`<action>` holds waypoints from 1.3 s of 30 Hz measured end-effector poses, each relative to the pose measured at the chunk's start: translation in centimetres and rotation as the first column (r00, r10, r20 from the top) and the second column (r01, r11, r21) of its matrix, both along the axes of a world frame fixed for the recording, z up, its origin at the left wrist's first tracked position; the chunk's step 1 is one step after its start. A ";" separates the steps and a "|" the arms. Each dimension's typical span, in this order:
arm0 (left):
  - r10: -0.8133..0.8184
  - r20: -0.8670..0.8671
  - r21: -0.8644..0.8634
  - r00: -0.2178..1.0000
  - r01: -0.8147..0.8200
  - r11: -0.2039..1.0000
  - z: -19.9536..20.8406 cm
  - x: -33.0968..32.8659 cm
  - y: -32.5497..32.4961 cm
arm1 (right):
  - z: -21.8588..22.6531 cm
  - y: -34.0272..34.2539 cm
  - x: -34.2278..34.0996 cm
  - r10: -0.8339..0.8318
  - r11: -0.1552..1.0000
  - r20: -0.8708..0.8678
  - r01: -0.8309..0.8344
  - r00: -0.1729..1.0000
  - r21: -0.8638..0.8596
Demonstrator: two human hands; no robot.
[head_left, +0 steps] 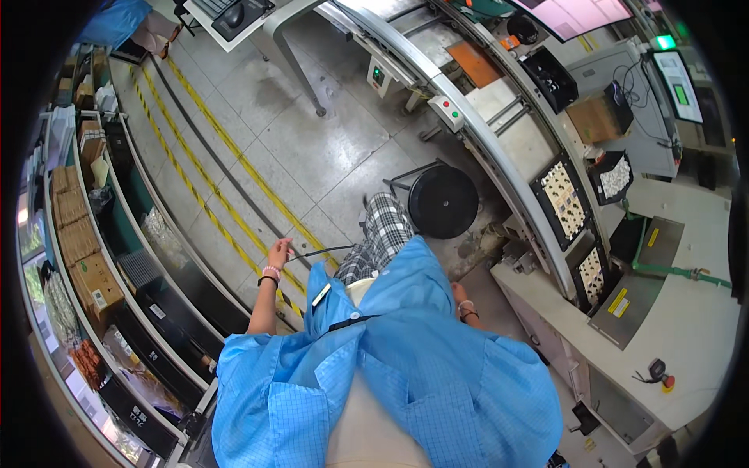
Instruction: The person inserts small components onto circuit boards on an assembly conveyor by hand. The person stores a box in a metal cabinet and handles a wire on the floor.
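My left hand (pixel 279 253) is out to the left of my body, above the striped floor, with a pink beaded bracelet and a dark band at its wrist. Its fingers are closed on a thin black cord (pixel 324 251), which stretches to the right across my plaid trousers (pixel 388 220). My right hand (pixel 458 293) hangs low beside the blue smock (pixel 421 292). Cloth hides part of it, so its fingers cannot be made out; bracelets circle that wrist too. Nearest to the right hand stands a round black stool (pixel 443 201).
Shelves with cardboard boxes (pixel 95 282) and black bins (pixel 160 312) line the left side. A curved conveyor (pixel 499 148) with black trays of pale parts (pixel 562 200) runs along the right, beside a white workbench (pixel 686 320). Yellow floor stripes (pixel 234 169) run between. Another person (pixel 152 35) is at the far left.
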State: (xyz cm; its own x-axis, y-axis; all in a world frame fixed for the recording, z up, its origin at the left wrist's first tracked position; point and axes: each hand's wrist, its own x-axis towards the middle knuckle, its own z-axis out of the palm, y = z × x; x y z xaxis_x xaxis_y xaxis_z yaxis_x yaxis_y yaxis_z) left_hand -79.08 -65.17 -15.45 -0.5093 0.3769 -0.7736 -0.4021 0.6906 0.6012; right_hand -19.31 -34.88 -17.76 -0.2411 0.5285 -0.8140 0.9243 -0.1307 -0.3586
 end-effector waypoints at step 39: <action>0.404 -0.061 -0.165 0.913 -0.408 0.898 8.3 7.5 28.4 | 10.7 77.6 -44.4 0.195 0.364 0.011 -0.083 0.981 0.928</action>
State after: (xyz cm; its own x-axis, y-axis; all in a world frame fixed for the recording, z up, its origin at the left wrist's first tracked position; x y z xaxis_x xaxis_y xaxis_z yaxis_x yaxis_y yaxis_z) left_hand -71.60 -36.79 -7.16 -0.6097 -0.0028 -0.7926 -0.6560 0.5629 0.5027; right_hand -63.73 42.74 -7.03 -0.4243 0.8867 0.1837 0.8539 0.4593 -0.2447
